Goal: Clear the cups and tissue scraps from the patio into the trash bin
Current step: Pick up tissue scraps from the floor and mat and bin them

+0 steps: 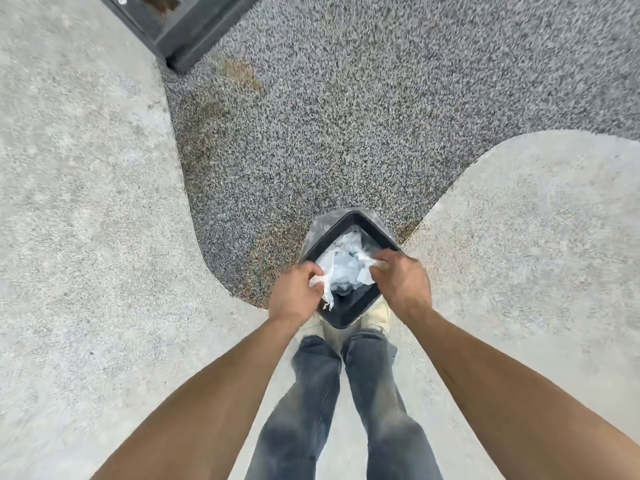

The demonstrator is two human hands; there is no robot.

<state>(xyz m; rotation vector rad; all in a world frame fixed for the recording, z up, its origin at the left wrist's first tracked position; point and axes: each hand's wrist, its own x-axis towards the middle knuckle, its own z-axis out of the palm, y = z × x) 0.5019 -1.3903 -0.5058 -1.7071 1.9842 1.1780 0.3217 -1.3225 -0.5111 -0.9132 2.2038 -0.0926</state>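
A small black square trash bin (360, 221) with a clear plastic liner stands on the patio just in front of my feet. Crumpled white tissue (343, 268) lies inside it. My left hand (294, 294) hovers over the bin's left rim, fingers closed on a tissue scrap (323, 289) that dangles down over the opening. My right hand (401, 282) is over the right rim, pinching another white tissue scrap (369, 259) at its fingertips. No cups are visible.
Smooth pale concrete paving (86, 220) runs left and right of a speckled pebble surface (346, 116). A dark metal base or frame (187, 32) sits at the top left. My legs in jeans and light shoes (377, 315) stand right behind the bin.
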